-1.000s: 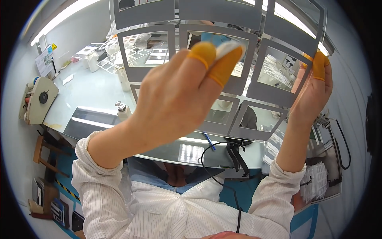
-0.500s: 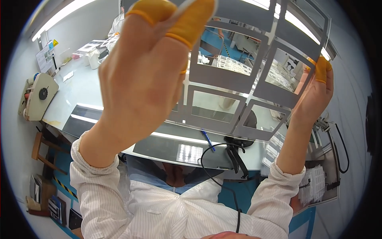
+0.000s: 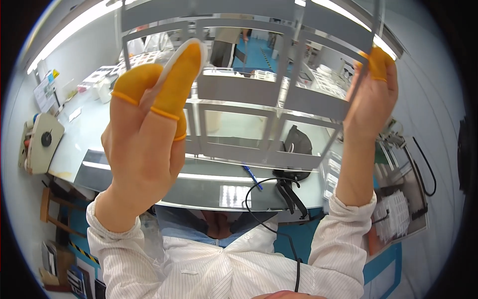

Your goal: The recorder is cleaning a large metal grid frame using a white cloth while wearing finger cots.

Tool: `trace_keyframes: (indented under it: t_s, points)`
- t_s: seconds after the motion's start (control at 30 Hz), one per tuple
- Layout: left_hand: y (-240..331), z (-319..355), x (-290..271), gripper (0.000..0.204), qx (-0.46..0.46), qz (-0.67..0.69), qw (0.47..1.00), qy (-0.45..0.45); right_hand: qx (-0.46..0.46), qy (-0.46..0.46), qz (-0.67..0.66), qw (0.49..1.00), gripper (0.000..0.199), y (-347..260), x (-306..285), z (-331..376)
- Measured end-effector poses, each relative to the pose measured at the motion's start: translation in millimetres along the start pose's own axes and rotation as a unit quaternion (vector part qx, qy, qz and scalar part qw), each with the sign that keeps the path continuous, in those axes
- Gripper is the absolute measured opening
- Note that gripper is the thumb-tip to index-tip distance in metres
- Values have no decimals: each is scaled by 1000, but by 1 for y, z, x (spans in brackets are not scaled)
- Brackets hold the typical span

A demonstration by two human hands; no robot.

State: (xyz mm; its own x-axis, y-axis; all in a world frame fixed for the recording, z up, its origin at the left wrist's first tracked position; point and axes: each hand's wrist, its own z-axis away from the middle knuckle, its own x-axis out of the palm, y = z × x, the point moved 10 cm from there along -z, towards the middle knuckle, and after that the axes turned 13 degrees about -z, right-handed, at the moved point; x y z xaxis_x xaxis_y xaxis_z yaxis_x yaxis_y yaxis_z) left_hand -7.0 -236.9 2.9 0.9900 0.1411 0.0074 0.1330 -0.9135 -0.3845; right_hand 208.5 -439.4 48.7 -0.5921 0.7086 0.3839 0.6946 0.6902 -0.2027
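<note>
A large clear sheet with grey rectangular frames printed on it (image 3: 239, 89) is held up in front of me, above the workbench. At its right edge, my right hand (image 3: 373, 99) grips it between fingers and thumb, with orange finger cots on the tips. My left hand (image 3: 142, 139) is raised at the sheet's left part, also in orange finger cots. Its thumb and fingers are pressed together on a thin white cloth-like piece (image 3: 203, 56), whose edge shows around the index finger. Whether the left hand touches the sheet, I cannot tell.
On the bench (image 3: 67, 149) lie a dark glossy panel (image 3: 199, 188), a blue pen (image 3: 252, 177) and a black device (image 3: 298, 144) with a cable. A beige machine (image 3: 44, 144) stands at the left edge. White framed pieces (image 3: 393, 217) are stacked at right. People stand farther back.
My left hand has moved left and lower, away from the view's upper middle. The sheet and my right hand have shifted a little left in the picture; the whole view has shifted slightly.
</note>
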Motion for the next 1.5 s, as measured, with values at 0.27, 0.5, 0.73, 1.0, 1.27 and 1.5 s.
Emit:
trace_keyframes:
  t_s: [0.27,0.5,0.73,1.0,1.27,1.5]
  points:
    - [21,-2,17,30,-58,94,988,-109,-74,-39,-9,996,13,-9,24,6]
    - [33,-6,22,31,-26,102,990,-92,-54,-27,-9,998,18,2,29,9]
    - [75,-10,44,44,9,146,985,-87,-63,-24,-13,998,14,0,32,13]
    - [54,-40,51,38,4,14,999,41,-64,-44,7,997,11,-1,38,18]
    - [95,9,61,44,32,177,970,-166,-29,-8,-30,999,14,12,33,19]
    - [132,69,49,29,-53,616,697,-364,-29,3,-6,1000,16,12,22,15]
